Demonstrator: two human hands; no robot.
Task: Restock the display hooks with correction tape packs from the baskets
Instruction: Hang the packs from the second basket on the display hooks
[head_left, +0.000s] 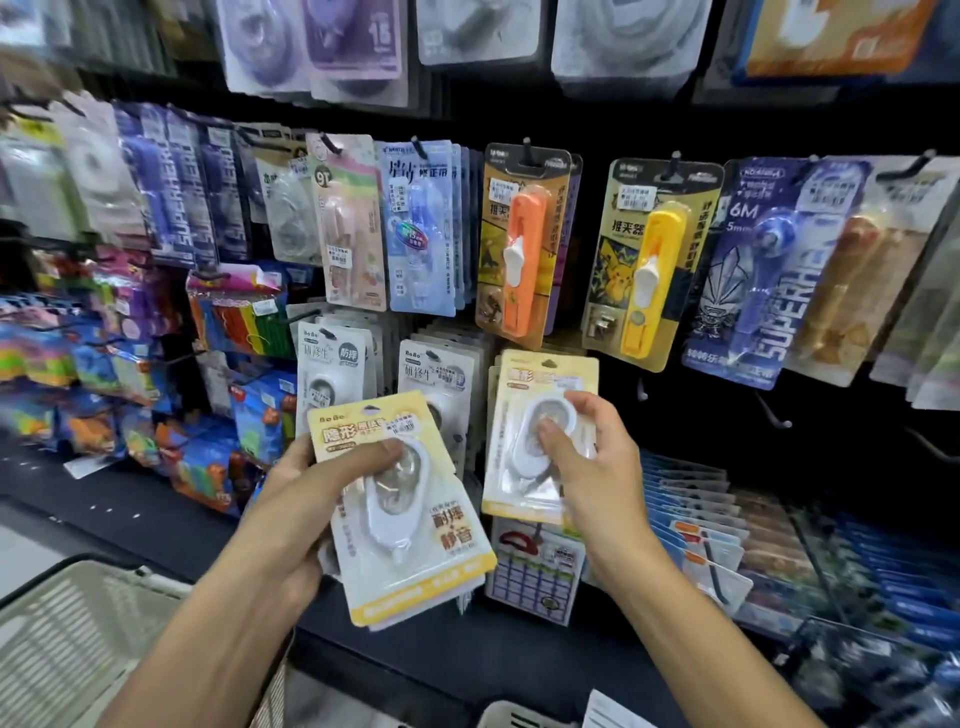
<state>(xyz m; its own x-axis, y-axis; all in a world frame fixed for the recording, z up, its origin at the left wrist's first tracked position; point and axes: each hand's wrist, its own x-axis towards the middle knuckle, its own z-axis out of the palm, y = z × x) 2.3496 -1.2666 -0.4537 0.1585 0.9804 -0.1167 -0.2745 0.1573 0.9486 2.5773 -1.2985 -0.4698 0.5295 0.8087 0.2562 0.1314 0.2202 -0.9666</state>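
Right hand (582, 452) pinches a yellow pack (540, 441) before the display; left hand (311, 499) grips spare packs (405, 514). Align hang-hole squarely with hook.

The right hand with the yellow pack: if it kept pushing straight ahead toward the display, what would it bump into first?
Probably the stack of matching yellow-carded correction tape packs hanging just behind the pack that the right hand holds. Depth is hard to judge, so the gap between them is unclear.

black hook wall (675, 395) hung with packs (422, 228)
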